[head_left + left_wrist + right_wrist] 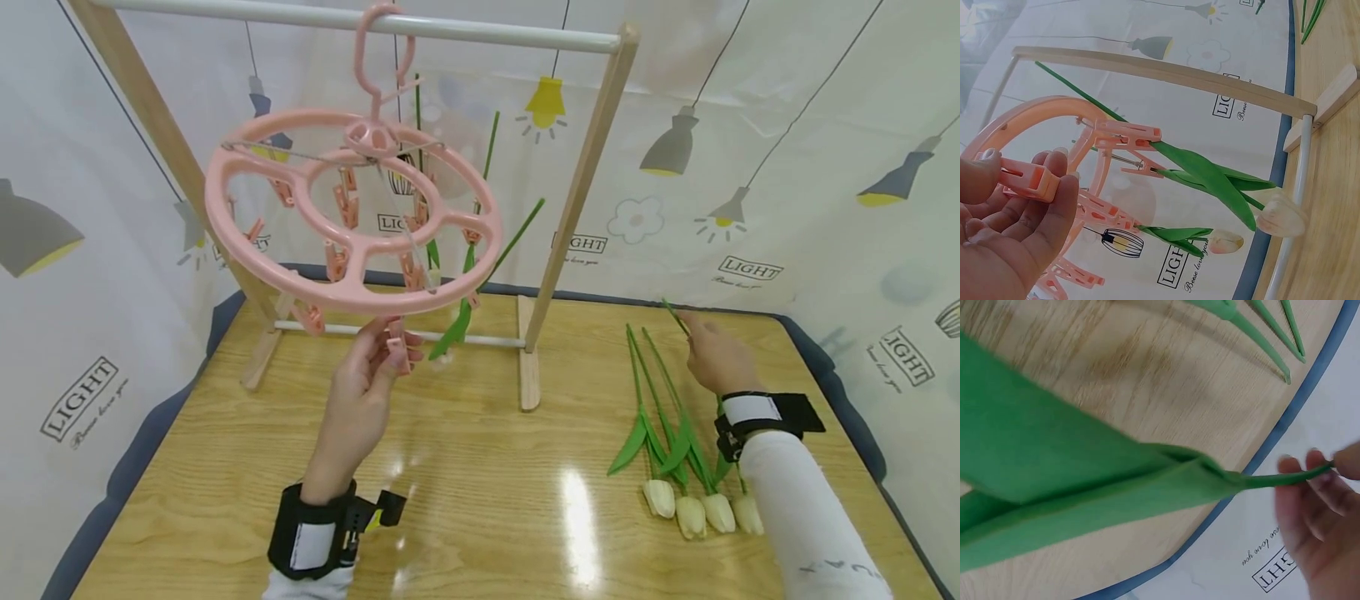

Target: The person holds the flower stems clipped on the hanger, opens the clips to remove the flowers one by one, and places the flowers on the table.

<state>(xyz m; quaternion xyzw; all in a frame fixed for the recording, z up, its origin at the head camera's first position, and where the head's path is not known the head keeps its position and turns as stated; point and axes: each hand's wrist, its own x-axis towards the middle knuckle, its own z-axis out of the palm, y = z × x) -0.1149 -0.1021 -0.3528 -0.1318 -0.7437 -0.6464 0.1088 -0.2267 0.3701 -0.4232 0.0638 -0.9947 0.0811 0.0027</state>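
Note:
A pink round clip hanger (360, 296) hangs by its hook from a rack's top rail. At its front edge my left hand (358, 379) pinches a pink clothespin (398, 343) between thumb and fingers; the left wrist view shows the clothespin (1032, 180) up close. Over at the right, my right hand (722, 358) pinches the stem end of a white artificial tulip (1272, 480), whose green leaves fill much of the right wrist view. Several more tulips (691, 517) lie beside that hand on the table, blooms toward me.
The rack's wooden post (581, 196) and foot (528, 367) stand between my hands. Tulips (1280, 214) hang bloom-down from other clothespins (1127, 132) at the back right of the hanger. A printed cloth (667, 225) surrounds the wooden table (480, 500).

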